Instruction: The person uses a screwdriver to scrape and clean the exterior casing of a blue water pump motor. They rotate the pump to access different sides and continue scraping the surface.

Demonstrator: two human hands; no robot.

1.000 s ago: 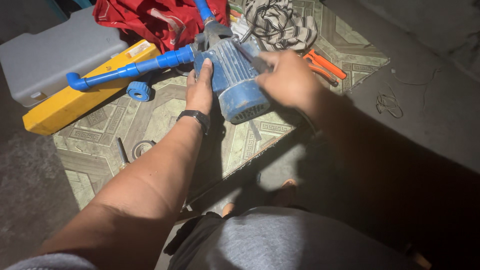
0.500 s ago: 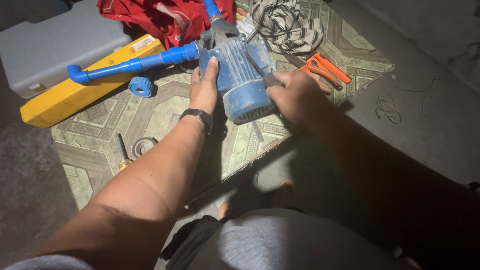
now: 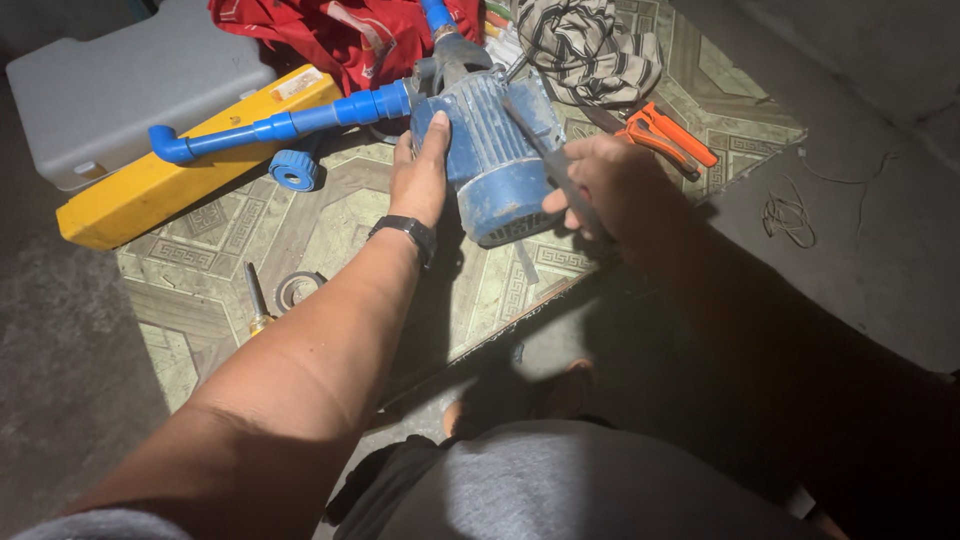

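Patterned floor mat [image 3: 330,215] lay beneath the blue pump [image 3: 495,150]; left hand [image 3: 420,175] stayed flat on it, while right hand [image 3: 600,185], newly withdrawn, gripped a blade [image 3: 545,155].

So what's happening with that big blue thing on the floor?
A person is working on a blue ribbed metal pump motor lying on a patterned floor mat. The left hand rests flat on its side, steadying it. The right hand grips a long dark metal tool laid across the motor's top. A blue plastic pipe sticks out to one side, and orange-handled pliers lie nearby.
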